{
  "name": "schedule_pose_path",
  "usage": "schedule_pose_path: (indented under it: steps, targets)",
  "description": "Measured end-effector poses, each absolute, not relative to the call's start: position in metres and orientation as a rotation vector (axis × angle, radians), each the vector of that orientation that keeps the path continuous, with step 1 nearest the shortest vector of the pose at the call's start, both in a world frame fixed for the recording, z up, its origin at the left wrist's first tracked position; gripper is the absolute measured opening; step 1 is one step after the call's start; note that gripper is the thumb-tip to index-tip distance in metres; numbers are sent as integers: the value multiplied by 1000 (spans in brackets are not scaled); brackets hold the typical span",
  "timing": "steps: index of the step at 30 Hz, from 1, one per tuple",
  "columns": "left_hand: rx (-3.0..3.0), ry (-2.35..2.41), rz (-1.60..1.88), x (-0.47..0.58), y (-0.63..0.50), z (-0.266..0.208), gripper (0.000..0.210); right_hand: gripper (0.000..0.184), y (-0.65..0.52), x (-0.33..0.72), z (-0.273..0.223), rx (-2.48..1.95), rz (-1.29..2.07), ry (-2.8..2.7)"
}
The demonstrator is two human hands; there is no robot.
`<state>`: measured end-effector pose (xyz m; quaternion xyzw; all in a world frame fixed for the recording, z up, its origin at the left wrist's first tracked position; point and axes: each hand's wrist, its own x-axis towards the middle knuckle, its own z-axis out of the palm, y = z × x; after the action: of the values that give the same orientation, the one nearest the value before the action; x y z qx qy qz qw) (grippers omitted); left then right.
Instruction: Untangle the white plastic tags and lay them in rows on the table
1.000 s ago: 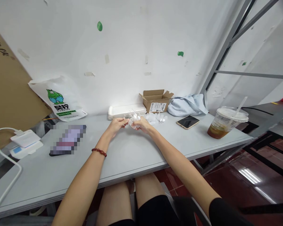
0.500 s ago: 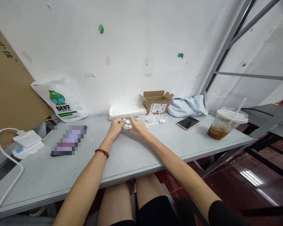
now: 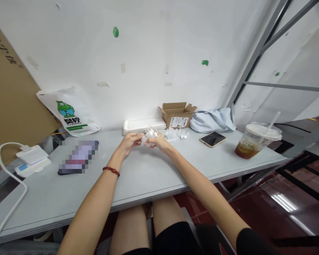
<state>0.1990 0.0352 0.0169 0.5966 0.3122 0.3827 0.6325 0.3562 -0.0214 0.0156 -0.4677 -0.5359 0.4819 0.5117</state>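
My right hand (image 3: 160, 142) is closed around a bunch of small white bulb-shaped pieces (image 3: 152, 133) with thin stems or wires sticking up, partly wrapped in something translucent. Just left of the bunch, my left hand (image 3: 132, 142) has its thumb and fingers pinched together; what they hold, if anything, is too small to make out. To the right of my right hand lies a loose heap of translucent and white pieces (image 3: 172, 133), some with thin stems. Behind both hands is a stack of flat white trays (image 3: 145, 125).
An open cardboard box (image 3: 178, 118) stands against the wall beside a pale blue cloth bundle (image 3: 212, 119). On the right are a phone (image 3: 212, 139) and a drink cup with a straw (image 3: 256, 140). A pixelated phone (image 3: 79, 157), white chargers (image 3: 32, 160) and a printed bag (image 3: 69, 113) are leftward.
The white bulb-shaped bunch now stands upright in my right hand, stems pointing up. My left hand has shifted slightly left, away from the bunch.
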Motion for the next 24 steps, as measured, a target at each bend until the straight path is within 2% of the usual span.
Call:
schedule_pose_path:
  steps: [4,10,14,19,24]
  targets:
    - [1364,872,950,204,36,14,40,18,-19,357,16,-1164,1104,-1291]
    - [1342,663,806,197,38,16,41,22,-20,360,14,-1090,1188,-1217]
    - [1382,719,810,197,41,13,40,18,-20,360,13,-1104,1197,-1244]
    - [1366,730,790,200,38,13,47,18,-18,360,14,-1102,1227,-1206]
    - [1322,648,784,200,33,18,38,20,-19,363,15,-1076,1257,-1170]
